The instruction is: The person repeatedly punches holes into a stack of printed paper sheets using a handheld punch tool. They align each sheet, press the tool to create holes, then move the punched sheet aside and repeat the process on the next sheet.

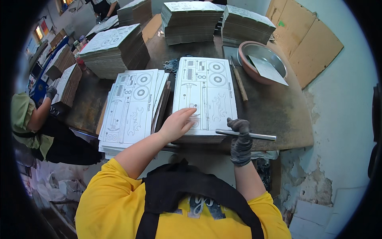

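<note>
In front of me lies a stack of white printed boards (189, 93), its top sheet showing line drawings of tools and discs. My bare left hand (177, 124) rests on the lower left part of that top sheet, fingers stretched out. My right hand (239, 131), in a dark grey knitted glove, is closed around a shiny metal rod (262, 137). The rod lies roughly level across the stack's lower right corner; whether it touches the board I cannot tell. To the left, a second, looser pile of printed boards (128, 105) has uneven edges.
A wooden-handled tool (240, 81) lies right of the stack, near a reddish basin (262, 59) with a white sheet across it. Tall board stacks (191, 30) stand along the table's back. At left, a co-worker (32, 115) wears gloves. Cardboard panels (298, 36) lean on the wall.
</note>
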`<state>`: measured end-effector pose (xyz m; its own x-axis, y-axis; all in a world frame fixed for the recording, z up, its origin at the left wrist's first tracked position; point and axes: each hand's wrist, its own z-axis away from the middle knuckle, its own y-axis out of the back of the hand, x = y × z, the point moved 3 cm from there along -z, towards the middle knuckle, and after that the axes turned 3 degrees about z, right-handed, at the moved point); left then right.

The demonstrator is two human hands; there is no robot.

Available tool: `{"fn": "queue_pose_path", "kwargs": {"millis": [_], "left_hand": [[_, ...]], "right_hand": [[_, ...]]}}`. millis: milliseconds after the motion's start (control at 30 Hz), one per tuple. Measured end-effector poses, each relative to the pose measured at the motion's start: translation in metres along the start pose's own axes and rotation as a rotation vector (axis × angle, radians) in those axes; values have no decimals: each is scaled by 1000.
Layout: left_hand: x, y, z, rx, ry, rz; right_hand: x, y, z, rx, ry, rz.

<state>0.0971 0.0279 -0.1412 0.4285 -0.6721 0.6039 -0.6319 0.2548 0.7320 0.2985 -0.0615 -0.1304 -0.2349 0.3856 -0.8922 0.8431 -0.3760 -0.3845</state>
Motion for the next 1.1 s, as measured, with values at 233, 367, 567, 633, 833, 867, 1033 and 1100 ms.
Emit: {"fn": "queue_pose_path", "kwargs": {"millis": [233,367,567,633,833,867,1033,1100], "left_hand": [[-23,21,-22,-35,11,-139],[-39,9,-62,-79,-9,-125],[-62,-28,-112,-63,-53,-305],[-66,-33,-115,-114,-3,-294],[-70,-30,-115,-80,-18,-263],[-72,-31,-115,-72,-18,-255],[-76,-32,-114,-40,-16,-234],[-76,-32,-114,-31,-17,-242]], "right_hand": [[9,-11,4,-475,75,677],[14,-13,1,-406,62,438],[36,-37,-30,-361,97,668],[52,-32,-30,-339,50,671],[49,-43,-35,-305,51,796],[48,-46,-37,-319,92,835],[60,-54,-51,-351,220,944],[62,-54,-51,-359,193,996]]}}
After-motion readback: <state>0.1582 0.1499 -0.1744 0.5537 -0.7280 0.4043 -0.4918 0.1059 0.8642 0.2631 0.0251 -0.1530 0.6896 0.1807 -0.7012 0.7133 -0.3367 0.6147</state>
